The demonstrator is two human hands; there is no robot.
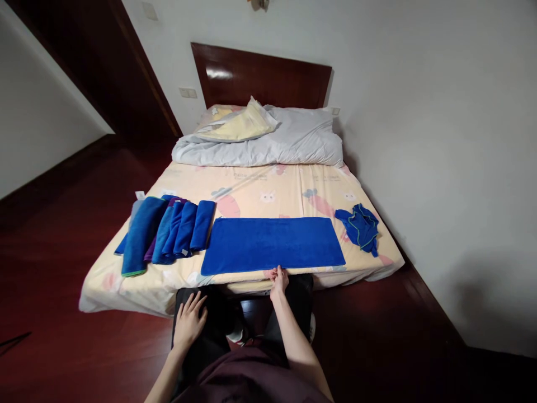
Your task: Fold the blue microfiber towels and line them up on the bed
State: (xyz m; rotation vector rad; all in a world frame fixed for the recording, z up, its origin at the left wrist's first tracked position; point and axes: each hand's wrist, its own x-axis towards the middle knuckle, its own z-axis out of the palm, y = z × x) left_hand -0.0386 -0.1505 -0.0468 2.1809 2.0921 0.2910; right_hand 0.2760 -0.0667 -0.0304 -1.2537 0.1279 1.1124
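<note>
A blue towel (274, 243) lies flat and smooth, longer from side to side, near the bed's front edge. My right hand (279, 280) is at the middle of its near edge, fingers curled together; whether they pinch the cloth is too small to tell. My left hand (191, 322) rests on my left thigh with its fingers spread, holding nothing. Several rolled towels (180, 229), mostly blue, lie side by side left of the flat towel. A crumpled blue cloth (361, 226) with green edging sits to its right.
The bed (268, 190) has a patterned sheet. A grey quilt (302, 134) and a yellow cloth (245, 123) are bunched before the dark headboard (268, 75). A white wall stands close on the right.
</note>
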